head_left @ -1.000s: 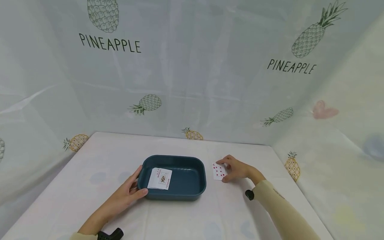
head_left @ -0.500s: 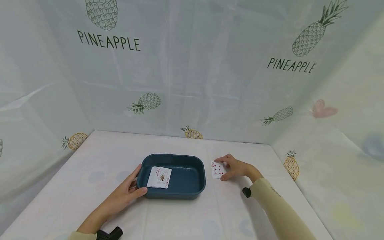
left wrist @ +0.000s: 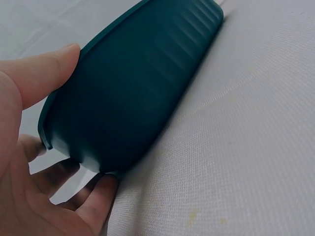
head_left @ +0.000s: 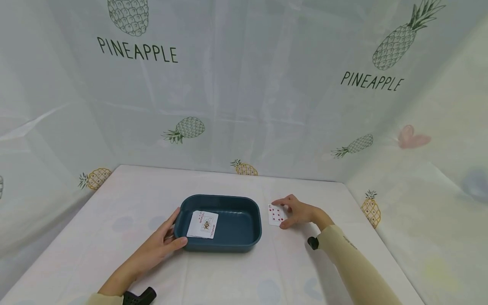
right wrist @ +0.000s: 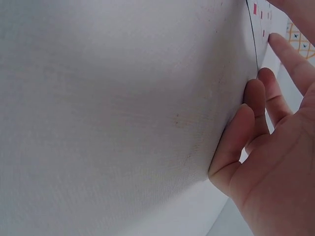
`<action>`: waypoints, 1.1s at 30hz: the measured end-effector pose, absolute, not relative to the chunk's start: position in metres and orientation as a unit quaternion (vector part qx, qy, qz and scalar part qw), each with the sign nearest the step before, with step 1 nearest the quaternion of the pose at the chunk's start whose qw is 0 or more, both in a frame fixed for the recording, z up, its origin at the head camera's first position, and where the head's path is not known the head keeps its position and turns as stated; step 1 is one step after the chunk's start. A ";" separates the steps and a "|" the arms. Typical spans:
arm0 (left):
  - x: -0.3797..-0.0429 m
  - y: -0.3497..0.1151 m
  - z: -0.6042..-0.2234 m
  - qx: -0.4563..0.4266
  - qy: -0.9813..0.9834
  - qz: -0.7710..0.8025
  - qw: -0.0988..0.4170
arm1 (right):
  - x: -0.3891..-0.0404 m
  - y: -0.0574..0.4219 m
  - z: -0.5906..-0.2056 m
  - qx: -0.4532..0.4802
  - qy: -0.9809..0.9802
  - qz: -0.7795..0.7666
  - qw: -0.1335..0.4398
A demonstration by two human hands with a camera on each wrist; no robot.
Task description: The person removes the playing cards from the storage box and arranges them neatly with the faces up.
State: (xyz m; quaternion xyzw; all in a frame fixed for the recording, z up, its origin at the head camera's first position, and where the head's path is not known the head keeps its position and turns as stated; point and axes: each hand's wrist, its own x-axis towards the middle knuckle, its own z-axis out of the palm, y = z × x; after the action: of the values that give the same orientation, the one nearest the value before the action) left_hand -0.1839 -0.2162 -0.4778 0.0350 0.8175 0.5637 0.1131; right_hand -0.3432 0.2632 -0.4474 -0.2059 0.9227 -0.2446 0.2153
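A dark teal rectangular tray (head_left: 236, 228) stands on the cloth-covered table. My left hand (head_left: 154, 250) grips its left end, thumb on the near rim and fingers around the end wall; the left wrist view shows fingertips against the tray's outer wall (left wrist: 113, 98). Inside, at the left, lies a small stack of playing cards (head_left: 202, 224) with a joker face up on top. Right of the tray, a six of diamonds playing card (head_left: 274, 215) lies face up. My right hand (head_left: 301, 213) holds it by opposite edges between index finger and thumb, covering its right part.
A whitish cloth covers the table (head_left: 225, 279), with its far edge behind the tray. Pineapple-printed sheets (head_left: 259, 84) hang at the back and sides. A black device sits on each wrist, the left one (head_left: 141, 295) near the bottom edge of the view.
Both hands keep their places on the tray and the card, with no clear movement against the table. The whole head view has shifted slightly.
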 end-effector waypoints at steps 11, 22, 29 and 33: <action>-0.183 -0.220 -0.478 0.034 0.814 0.569 0.112 | -0.346 0.260 -0.449 -0.207 0.925 -0.240 0.211; -0.182 -0.221 -0.475 0.040 0.813 0.571 0.109 | -0.345 0.257 -0.448 -0.211 0.924 -0.246 0.205; -0.182 -0.220 -0.477 0.040 0.809 0.577 0.107 | -0.343 0.259 -0.449 -0.198 0.928 -0.244 0.200; -0.183 -0.217 -0.478 0.041 0.809 0.577 0.108 | -0.337 0.260 -0.443 -0.194 0.930 -0.243 0.196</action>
State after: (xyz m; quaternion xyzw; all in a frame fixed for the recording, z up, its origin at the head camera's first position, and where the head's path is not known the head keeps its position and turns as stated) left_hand -0.1827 -0.2174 -0.4777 0.0409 0.8088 0.5766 0.1078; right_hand -0.3374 0.2595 -0.4433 -0.1936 0.9299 -0.2433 0.1963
